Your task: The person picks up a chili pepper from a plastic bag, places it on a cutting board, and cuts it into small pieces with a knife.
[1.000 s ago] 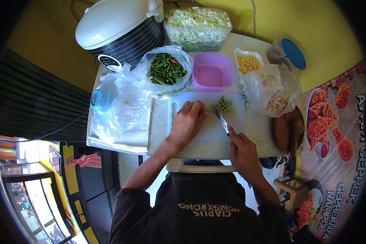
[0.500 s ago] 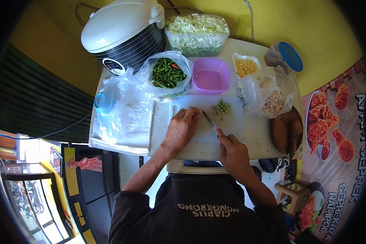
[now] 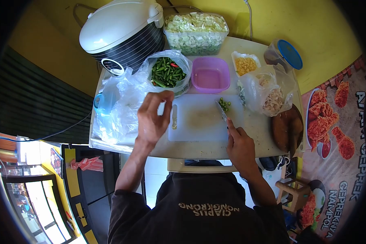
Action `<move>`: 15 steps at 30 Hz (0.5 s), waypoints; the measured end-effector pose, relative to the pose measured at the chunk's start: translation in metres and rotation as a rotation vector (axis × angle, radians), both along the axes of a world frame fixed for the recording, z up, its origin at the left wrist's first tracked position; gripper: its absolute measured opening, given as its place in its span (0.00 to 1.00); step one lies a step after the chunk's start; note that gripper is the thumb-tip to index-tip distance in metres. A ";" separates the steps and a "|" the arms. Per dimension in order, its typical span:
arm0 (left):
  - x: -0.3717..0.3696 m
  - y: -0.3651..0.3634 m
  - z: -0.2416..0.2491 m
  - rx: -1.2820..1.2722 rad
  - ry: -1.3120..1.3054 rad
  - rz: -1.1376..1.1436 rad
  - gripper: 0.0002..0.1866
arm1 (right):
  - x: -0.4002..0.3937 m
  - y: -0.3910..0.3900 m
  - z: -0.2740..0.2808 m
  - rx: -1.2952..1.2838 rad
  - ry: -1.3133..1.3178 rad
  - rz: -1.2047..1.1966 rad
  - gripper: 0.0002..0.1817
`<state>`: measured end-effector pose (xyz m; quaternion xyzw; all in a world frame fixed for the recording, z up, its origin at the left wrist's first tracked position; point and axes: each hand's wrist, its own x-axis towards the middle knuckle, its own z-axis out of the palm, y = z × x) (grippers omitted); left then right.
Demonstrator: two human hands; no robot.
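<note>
A small knife point(image 3: 221, 111) is in my right hand point(image 3: 242, 148), its blade resting on the white cutting board point(image 3: 195, 130) against the left side of a small heap of chopped green chilies point(image 3: 225, 103). My left hand point(image 3: 151, 120) is raised left of the board, just below a plastic bag of whole green chilies point(image 3: 166, 72) with a red one among them. Thumb and fingers of that hand curl together in a pinch; whatever may be between the tips cannot be made out. Behind the board stands a purple container point(image 3: 210, 86).
At the back are a rice cooker point(image 3: 122, 28) and a tub of chopped cabbage point(image 3: 196, 38). Clear plastic bags point(image 3: 124, 114) lie left. Rightward are a tray of yellow pieces point(image 3: 247, 65), a bag of pale shreds point(image 3: 274, 99), a blue-lidded container point(image 3: 290, 55) and a brown wooden piece point(image 3: 286, 132).
My left hand has left the board and moved up and left toward the chili bag. The knife has shifted right, up against the chopped chilies.
</note>
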<state>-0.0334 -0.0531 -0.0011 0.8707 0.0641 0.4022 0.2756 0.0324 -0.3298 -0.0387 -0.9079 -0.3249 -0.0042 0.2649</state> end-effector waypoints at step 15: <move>0.039 0.089 0.010 0.200 0.567 -0.055 0.12 | -0.001 -0.001 -0.007 -0.133 -0.060 0.121 0.36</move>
